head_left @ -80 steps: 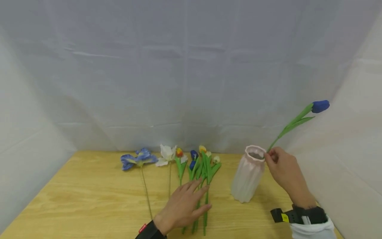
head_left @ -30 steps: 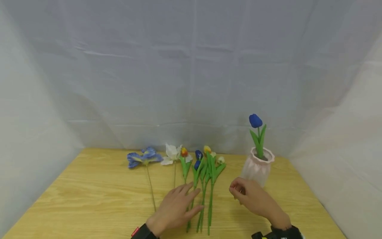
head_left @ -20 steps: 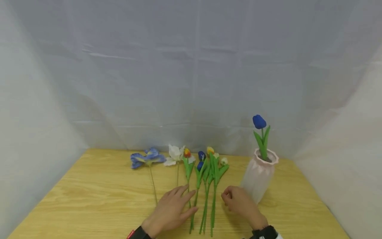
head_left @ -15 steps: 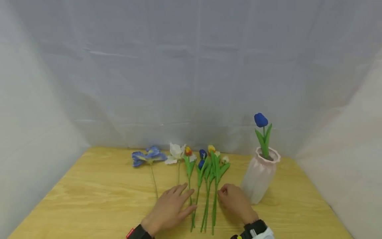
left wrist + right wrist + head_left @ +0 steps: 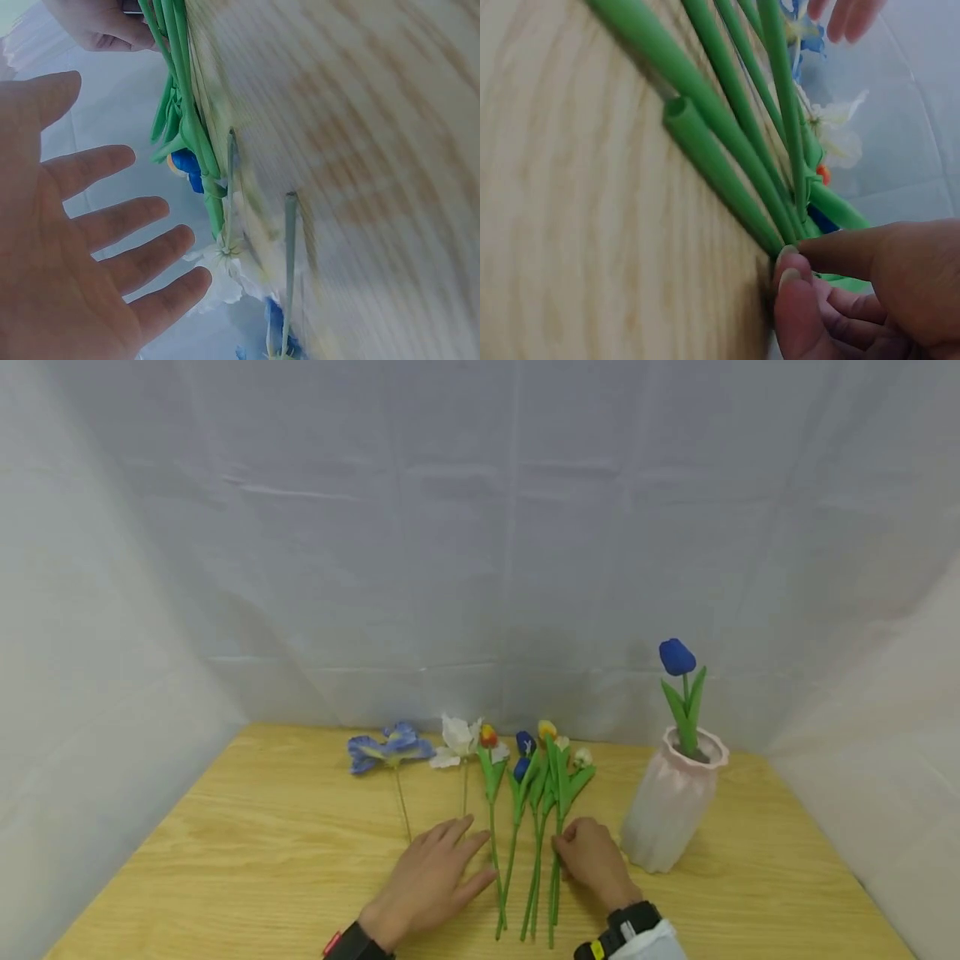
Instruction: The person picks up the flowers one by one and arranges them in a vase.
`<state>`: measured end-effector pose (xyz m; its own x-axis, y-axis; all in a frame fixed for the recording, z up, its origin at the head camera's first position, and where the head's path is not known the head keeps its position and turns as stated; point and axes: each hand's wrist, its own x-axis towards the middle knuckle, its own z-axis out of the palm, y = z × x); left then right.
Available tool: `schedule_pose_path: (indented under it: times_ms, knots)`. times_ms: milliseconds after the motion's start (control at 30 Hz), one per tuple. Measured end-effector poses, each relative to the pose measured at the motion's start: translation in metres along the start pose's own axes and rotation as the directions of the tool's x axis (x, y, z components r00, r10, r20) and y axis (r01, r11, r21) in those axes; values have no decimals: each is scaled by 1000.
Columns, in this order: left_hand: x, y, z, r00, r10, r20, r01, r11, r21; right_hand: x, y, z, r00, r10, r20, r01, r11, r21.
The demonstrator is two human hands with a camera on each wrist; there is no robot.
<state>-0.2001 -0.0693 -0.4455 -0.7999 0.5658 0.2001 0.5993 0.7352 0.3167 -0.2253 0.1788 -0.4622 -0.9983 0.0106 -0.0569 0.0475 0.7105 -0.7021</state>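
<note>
My right hand (image 5: 596, 864) is at the rightmost of the green-stemmed tulips on the table, thumb and fingertips pinching a tulip stem (image 5: 720, 169) low down, as the right wrist view shows. That bunch has yellow, white and blue heads, with a white tulip (image 5: 582, 758) furthest right. My left hand (image 5: 431, 881), fingers spread and relaxed, hovers beside the stem of an orange-red tulip (image 5: 489, 737); its palm holds nothing in the left wrist view. To the right of my right hand, a pink-and-white fluted vase (image 5: 663, 814) stands with one blue tulip (image 5: 677, 657) upright in it.
A large blue-purple flower (image 5: 390, 748) and a white flower (image 5: 457, 739) lie to the left, their thin stems running toward my left hand. The wooden table (image 5: 247, 827) ends at a pale grey cloth backdrop (image 5: 450, 568), with white cloth on both sides.
My right hand put the blue tulip into the vase, let go, and came left and down to the tulip stems. My left hand stays spread near the stems. The head view shifted slightly.
</note>
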Motion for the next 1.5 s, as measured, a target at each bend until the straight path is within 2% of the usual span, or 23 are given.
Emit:
schedule_pose_path:
  times_ms: [300, 500, 700, 933, 1233, 1367, 1500]
  knots:
    - [-2, -2, 3, 1000, -10, 14, 10, 1000, 7, 5, 13, -3, 999, 42, 14, -43, 998, 48]
    - [-3, -3, 3, 1000, 3, 8, -3, 1000, 2, 1, 11, -7, 999, 37, 17, -39, 994, 106]
    - [0, 2, 2, 1000, 23, 4, -23, 1000, -13, -8, 3, -20, 999, 24, -36, -19, 991, 129]
    - [6, 11, 1, 998, 55, -23, -55, 998, 0, -18, -14, -41, 993, -41, -114, 55, 991, 118]
    - [12, 21, -2, 992, 109, -67, -107, 994, 31, -31, -36, -70, 970, -155, -187, 189, 965, 180]
    - [15, 27, -4, 991, 126, -55, -125, 992, 26, -36, -42, -88, 952, -216, -219, 251, 957, 147]
    - [18, 32, -8, 988, 148, -45, -147, 989, 24, -39, -43, -106, 921, -286, -265, 322, 941, 102]
